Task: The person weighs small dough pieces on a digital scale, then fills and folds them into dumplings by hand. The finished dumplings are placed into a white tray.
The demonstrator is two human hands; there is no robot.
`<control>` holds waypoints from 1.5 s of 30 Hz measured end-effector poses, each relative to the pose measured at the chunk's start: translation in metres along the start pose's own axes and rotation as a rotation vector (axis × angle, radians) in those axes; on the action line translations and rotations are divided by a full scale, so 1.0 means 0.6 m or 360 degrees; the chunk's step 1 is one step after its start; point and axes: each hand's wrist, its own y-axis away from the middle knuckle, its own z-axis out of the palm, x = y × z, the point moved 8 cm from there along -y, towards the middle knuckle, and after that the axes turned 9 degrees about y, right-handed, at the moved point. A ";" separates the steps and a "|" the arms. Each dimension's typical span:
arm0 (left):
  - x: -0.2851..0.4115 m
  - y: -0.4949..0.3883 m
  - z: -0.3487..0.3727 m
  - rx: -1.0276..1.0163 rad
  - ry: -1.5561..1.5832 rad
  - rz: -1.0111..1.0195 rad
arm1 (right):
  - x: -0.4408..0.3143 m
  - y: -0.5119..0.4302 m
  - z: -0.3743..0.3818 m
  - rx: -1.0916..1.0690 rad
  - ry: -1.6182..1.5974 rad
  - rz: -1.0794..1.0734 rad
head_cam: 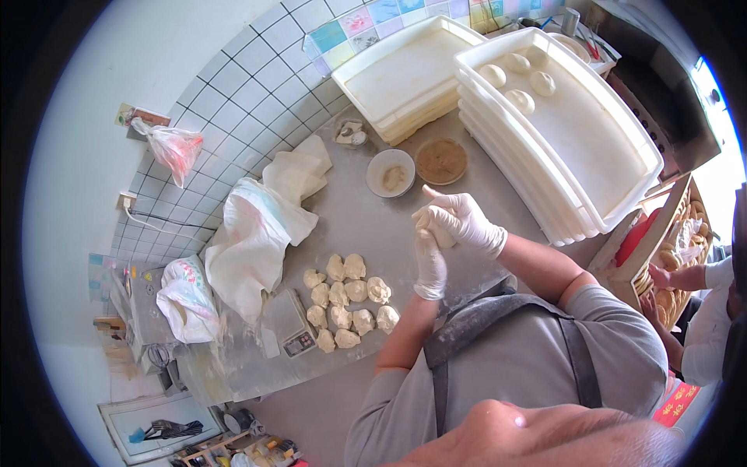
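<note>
Both hands wear whitish gloves and meet over the steel worktable. My right hand curls over a piece of dough, and my left hand presses against it from the left and below, partly hiding it. Left of my hands, several rough dough lumps lie in uneven rows beside a digital scale. Beyond my hands stand a white bowl with some pale contents and a round dish of brown powder or paste. Several smooth dough balls rest in the top white tray.
Another stack of white trays stands by the tiled wall. Cloth or plastic sheeting and a white sack lie at the left. At the right, another person's hand reaches to a wooden-sided case of baked goods.
</note>
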 end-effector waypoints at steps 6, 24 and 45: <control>0.010 -0.006 0.005 0.0093 -0.0075 0.0087 | -0.037 0.016 -0.009 -0.0009 -0.0157 -0.0292; 0.024 0.013 0.081 -0.0089 -0.0153 0.0252 | -0.094 0.065 -0.046 0.0219 0.0517 -0.0250; -0.011 -0.003 0.166 -0.0190 -0.0016 -0.0082 | -0.129 0.164 -0.188 0.0579 0.0703 -0.0014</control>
